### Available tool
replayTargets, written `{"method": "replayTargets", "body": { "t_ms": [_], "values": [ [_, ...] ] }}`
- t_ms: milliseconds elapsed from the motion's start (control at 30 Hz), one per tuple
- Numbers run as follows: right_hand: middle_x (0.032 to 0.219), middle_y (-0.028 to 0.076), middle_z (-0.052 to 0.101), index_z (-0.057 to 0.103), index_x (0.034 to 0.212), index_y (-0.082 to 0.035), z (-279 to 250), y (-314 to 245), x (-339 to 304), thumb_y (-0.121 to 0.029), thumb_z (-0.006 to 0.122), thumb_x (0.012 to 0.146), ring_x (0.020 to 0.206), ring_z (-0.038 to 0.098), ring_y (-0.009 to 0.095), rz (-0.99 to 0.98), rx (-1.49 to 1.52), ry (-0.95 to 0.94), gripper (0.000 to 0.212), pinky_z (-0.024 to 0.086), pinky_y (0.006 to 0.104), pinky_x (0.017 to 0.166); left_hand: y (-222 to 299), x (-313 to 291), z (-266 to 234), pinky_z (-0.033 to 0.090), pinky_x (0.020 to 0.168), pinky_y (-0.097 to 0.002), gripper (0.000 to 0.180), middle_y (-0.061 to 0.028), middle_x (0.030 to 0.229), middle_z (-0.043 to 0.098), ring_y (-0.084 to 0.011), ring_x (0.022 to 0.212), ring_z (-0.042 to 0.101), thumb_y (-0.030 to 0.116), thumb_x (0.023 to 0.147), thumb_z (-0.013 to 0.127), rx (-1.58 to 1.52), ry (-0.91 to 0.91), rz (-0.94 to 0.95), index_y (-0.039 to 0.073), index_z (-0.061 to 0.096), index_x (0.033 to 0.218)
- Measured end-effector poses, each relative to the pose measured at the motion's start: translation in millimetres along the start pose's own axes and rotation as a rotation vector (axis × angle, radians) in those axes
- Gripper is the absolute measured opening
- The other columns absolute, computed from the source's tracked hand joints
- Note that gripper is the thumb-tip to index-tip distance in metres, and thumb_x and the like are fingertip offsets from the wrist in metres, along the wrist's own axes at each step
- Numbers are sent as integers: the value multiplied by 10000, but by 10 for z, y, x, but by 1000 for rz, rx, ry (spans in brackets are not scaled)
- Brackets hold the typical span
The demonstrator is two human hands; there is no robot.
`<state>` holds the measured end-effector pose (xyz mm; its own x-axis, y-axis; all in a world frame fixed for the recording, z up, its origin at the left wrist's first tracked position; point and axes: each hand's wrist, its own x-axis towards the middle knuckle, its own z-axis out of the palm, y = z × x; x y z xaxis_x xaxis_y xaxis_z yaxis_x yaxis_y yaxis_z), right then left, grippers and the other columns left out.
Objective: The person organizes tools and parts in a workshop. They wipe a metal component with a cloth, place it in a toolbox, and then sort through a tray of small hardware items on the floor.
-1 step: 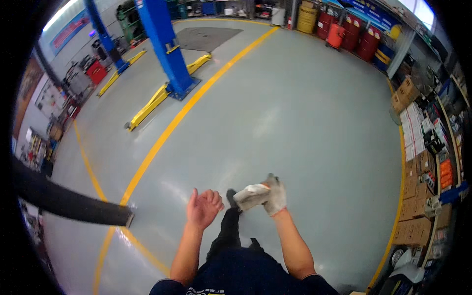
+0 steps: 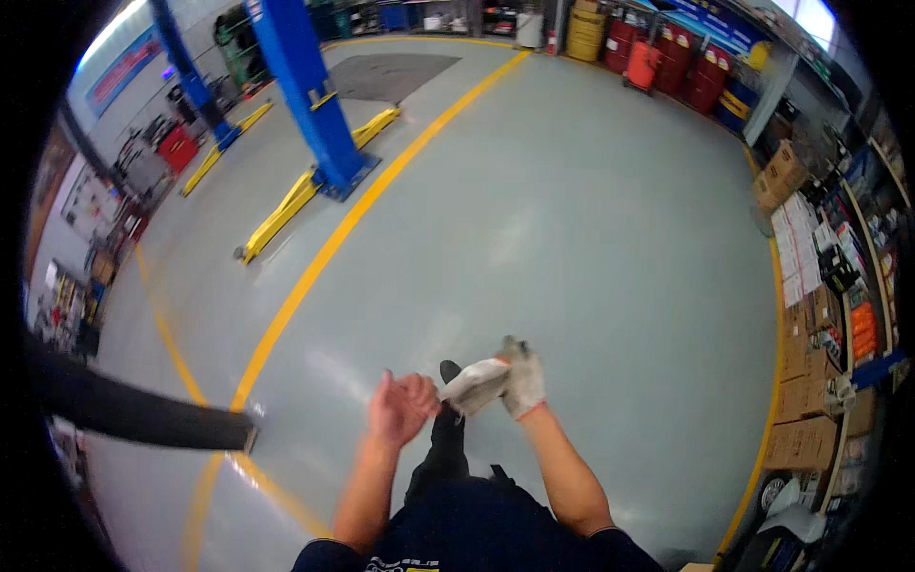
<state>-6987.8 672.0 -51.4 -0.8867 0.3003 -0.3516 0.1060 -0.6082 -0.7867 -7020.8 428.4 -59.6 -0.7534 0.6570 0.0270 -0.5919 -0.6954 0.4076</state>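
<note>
My left hand is bare, its fingers loosely curled and the thumb apart, with nothing in it. My right hand wears a whitish work glove with dirty grey patches, and its fingers are closed on a second glove. That loose glove is off-white and grey, with an orange-tinged edge near my right fingers. It points toward my left hand, and whether its end touches those fingers I cannot tell. Both hands are held in front of my body above the grey floor.
Blue lift posts with yellow arms stand at the far left. A dark post juts in at near left. Boxes and shelves line the right side; red drums stand at the back right. My shoe shows below.
My right hand and the loose glove have shifted slightly left, and the gap to my left hand has narrowed. The surroundings have shifted slightly left in view.
</note>
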Motion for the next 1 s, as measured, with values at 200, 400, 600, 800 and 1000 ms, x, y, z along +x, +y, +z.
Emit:
{"method": "replayTargets", "body": {
  "t_ms": [200,400,600,800,1000],
  "values": [
    [630,28,613,641,799,-58,1378,-862,1922,-353,732,991,510,565,133,349,-280,6,364,449,312,467,553,2398,-780,335,492,-324,705,-39,576,519,-184,508,476,678,1073,334,246,154,-362,94,618,801],
    [673,-7,587,628,759,-60,1462,-1701,4469,-316,758,960,565,506,105,149,-273,-3,350,417,343,509,1484,5273,-690,433,449,-354,655,-100,588,605,-224,486,575,627,1055,494,403,-254,-618,35,636,812],
    [626,-13,567,629,707,-61,1786,-2524,7281,-403,722,970,536,491,124,100,-454,237,441,416,359,511,2329,8080,-889,494,441,-294,667,-105,619,653,-200,506,646,521,1096,507,703,-572,-744,2,663,707],
    [632,-9,598,620,659,-73,2275,-3123,10113,-430,728,963,538,530,125,138,-199,211,482,436,356,518,3276,10372,-1155,561,684,-359,549,-136,811,695,-221,729,685,440,1112,499,833,-450,-686,-39,700,934],
    [663,110,637,663,748,59,3041,-4179,12306,-432,714,942,661,605,167,-153,-636,259,530,516,421,665,4618,12180,-2315,560,879,-432,458,-149,1017,711,-280,947,685,372,1056,592,801,188,-88,-67,670,1159]
  ]
}}
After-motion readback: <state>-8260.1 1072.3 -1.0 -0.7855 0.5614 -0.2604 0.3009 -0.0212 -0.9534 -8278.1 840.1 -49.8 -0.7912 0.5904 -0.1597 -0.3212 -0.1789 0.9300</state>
